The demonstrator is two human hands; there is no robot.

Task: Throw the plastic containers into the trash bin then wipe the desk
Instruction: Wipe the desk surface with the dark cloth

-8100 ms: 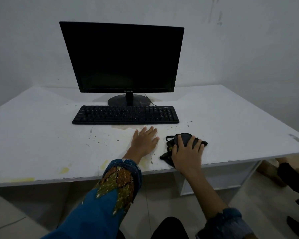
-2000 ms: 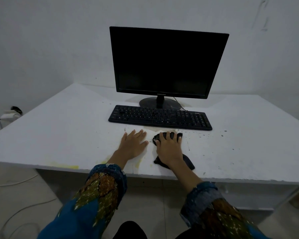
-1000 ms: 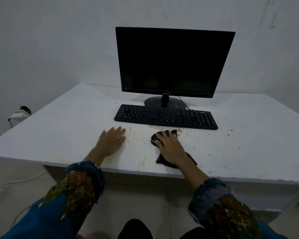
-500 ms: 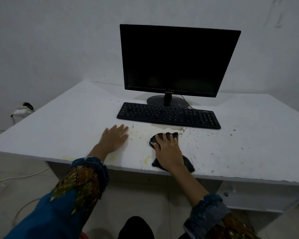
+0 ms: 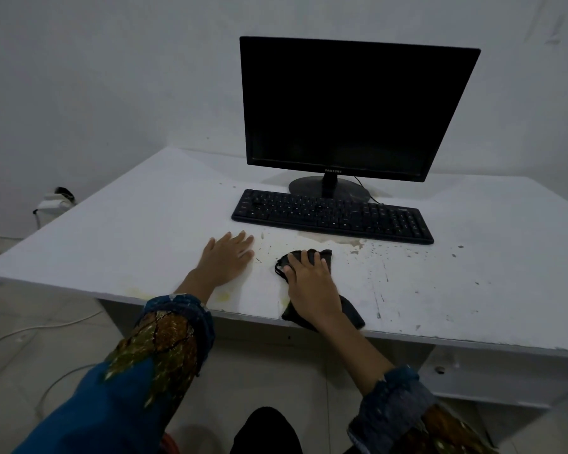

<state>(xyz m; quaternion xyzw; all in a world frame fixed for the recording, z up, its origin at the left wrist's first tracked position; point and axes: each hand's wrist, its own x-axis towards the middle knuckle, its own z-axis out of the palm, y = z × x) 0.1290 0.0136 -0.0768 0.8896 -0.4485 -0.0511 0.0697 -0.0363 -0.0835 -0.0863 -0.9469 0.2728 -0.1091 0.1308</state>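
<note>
Wiping underway. Right hand presses flat on crumpled black cloth, now shifted leftward along white desk front, below black keyboard. Left hand flat, fingers spread, empty, bracing. No plastic containers visible; brownish stain and specks remain.

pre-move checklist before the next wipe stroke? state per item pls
1. Right hand flat on the black cloth: ok.
2. Left hand braced on the desk, apart from the cloth: ok.
3. Plastic containers off the desk: ok, none in view.
4. Stain near the keyboard cleared: not ok, brownish patch and specks remain.
5. Cloth fully on the desk: not ok, its near end overhangs the front edge.
6. Cloth damp: cannot tell.
</note>
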